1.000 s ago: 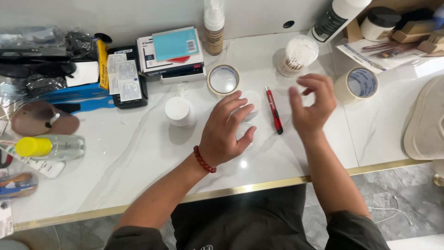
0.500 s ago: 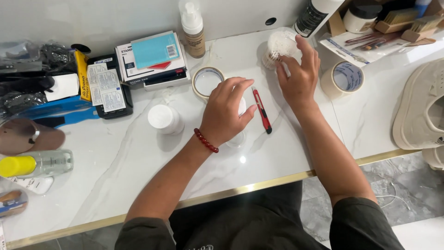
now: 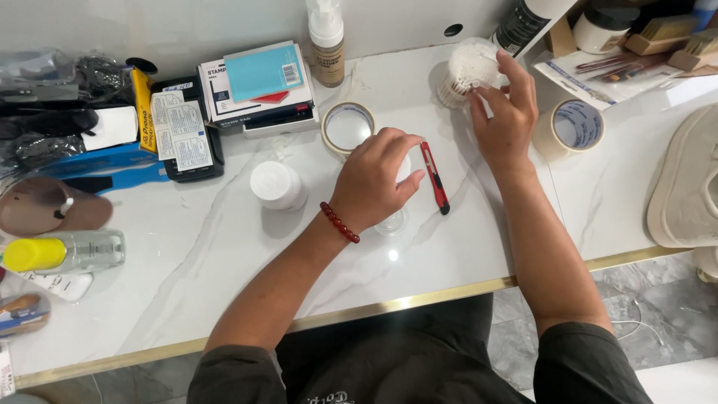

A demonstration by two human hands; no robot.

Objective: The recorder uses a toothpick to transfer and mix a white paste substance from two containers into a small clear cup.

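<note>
Pinching at the white cotton swabs [image 3: 470,66], the right hand [image 3: 507,120] has its fingertips closed on the top of the bunch standing in its round container at the back of the marble table [image 3: 187,254]. The left hand [image 3: 374,179] cups over a small clear jar [image 3: 394,217], fingers curled around it, beside the red box cutter [image 3: 434,178]. Best done, I judge, by drawing one swab straight up while steadying the jar.
</note>
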